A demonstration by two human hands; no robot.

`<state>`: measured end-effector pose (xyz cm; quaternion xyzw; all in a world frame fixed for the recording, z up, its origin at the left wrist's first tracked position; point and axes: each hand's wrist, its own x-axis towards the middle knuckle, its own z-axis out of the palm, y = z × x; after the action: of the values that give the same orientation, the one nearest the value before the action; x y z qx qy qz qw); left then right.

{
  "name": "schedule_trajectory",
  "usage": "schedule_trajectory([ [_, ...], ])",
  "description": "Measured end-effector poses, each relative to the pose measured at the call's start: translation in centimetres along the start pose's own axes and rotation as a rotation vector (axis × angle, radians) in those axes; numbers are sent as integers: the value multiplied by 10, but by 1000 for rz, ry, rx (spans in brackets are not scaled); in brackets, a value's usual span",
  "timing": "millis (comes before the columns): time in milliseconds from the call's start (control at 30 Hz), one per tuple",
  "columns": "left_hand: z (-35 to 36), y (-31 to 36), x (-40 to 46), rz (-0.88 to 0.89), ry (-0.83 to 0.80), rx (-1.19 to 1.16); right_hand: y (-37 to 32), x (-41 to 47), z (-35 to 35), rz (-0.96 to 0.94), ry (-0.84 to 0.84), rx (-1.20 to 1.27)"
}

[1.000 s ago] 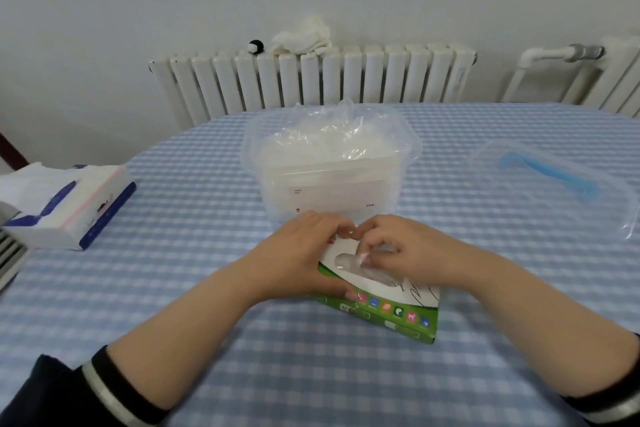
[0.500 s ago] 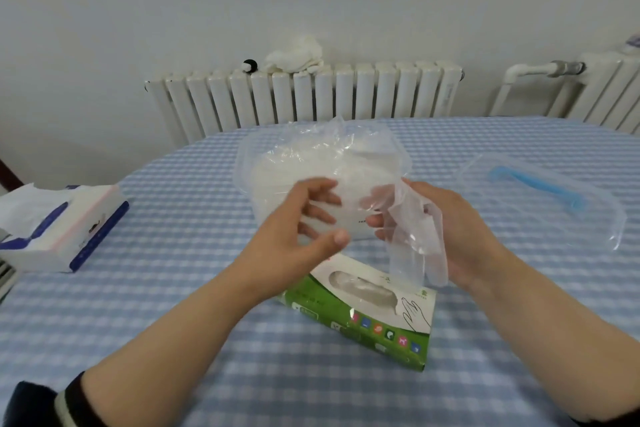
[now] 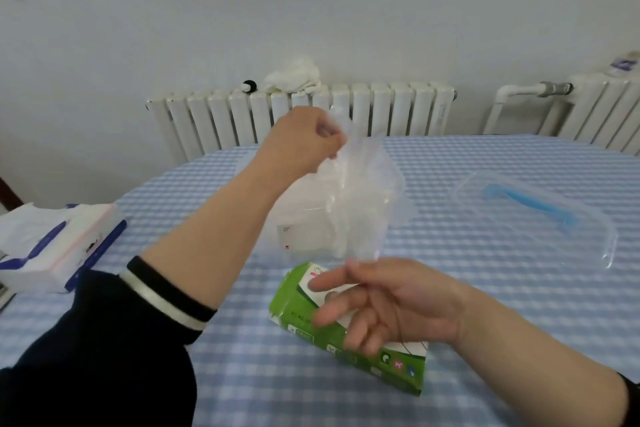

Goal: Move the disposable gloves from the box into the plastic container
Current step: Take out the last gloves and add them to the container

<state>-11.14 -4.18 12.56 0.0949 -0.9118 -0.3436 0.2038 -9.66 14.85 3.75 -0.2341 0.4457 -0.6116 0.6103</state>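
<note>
A clear disposable glove point(image 3: 356, 198) was held aloft in a pinch of the left hand point(image 3: 304, 142), directly over the open plastic container point(image 3: 298, 218), while the right hand point(image 3: 391, 305) hovered with loose, spread fingers above the green glove box point(image 3: 349, 340), holding nothing. The transfer step was judged under way, with a lowering and release into the container called for next. Open bench point(image 3: 485, 288) lay to the right, short of the lid point(image 3: 540, 215); a tissue pack point(image 3: 59, 250) sat well apart on the left.
</note>
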Motion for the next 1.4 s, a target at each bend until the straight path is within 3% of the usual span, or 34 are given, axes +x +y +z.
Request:
schedule_trajectory([
  [100, -2, -8, 16, -22, 38, 170, -6, 10, 17, -275, 2, -132],
  [167, -2, -13, 22, -12, 63, 261, -20, 19, 30, -628, 283, -307],
  [234, -1, -21, 27, -48, 60, 267, -42, 30, 33, -858, 587, -662],
  [300, 0, -30, 31, -98, 59, 184, -63, 44, 23, -758, 766, -1075],
  [434, 0, -50, 31, -161, 57, 231, -92, 75, -10, -223, 831, -1520],
  [567, -3, -69, 25, -99, -16, 390, -111, 91, -21, 148, 667, -1640],
  [767, -18, -89, 10, 217, -193, 743, -119, 101, -30, 302, 601, -1754],
  [901, -22, -88, 8, 183, -286, 752, -117, 96, -37, 184, 663, -1669],
  [967, -23, -84, 9, 155, -300, 757, -117, 85, -36, -44, 804, -1591],
  [1067, -23, -84, 9, 127, -315, 759, -102, 55, -27, -541, 1069, -1466],
  [1134, -23, -83, 8, 116, -308, 753, -87, 30, -19, -701, 951, -1225],
  [1201, -23, -81, 5, 88, -292, 717, -71, 6, -11, -510, 590, -1061],
  [1301, -27, -78, -1, 99, -198, 616, -41, -7, -19, -58, 216, -1319],
  [1401, -24, -78, -12, 219, -42, 576, -13, -3, -30, 107, 170, -1506],
])
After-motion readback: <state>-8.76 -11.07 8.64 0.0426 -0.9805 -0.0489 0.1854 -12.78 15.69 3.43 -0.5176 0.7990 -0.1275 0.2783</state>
